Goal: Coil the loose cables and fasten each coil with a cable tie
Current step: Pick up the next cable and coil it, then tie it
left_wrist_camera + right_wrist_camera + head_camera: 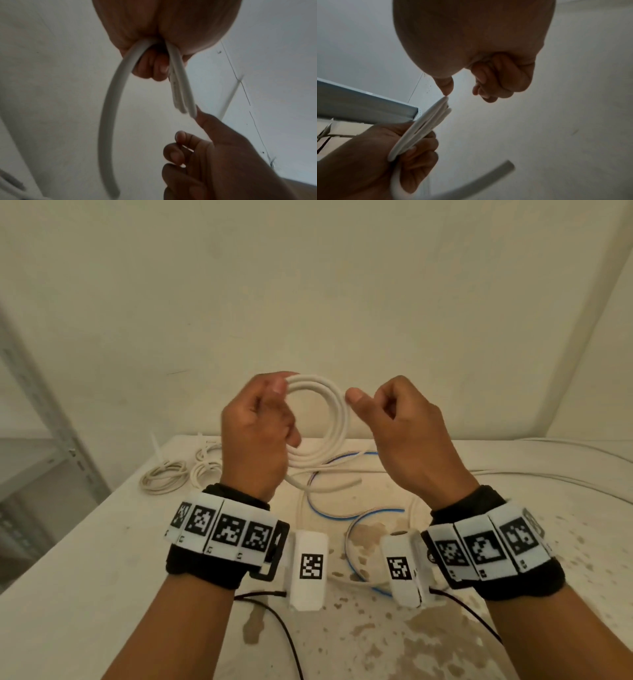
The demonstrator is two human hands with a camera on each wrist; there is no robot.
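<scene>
two hands are raised above a pale, stained table [102,559]. the left hand [255,436] grips a coil of thick white cable [337,412], fingers curled round its left side, loops upright, its loose end hanging toward the table. the right hand [407,433] is loosely curled and holds nothing, thumb tip touching the coil's right edge. two tied cable bundles [185,470] lie far left; a blue-edged cable [342,515] lies beneath the hands.
</scene>
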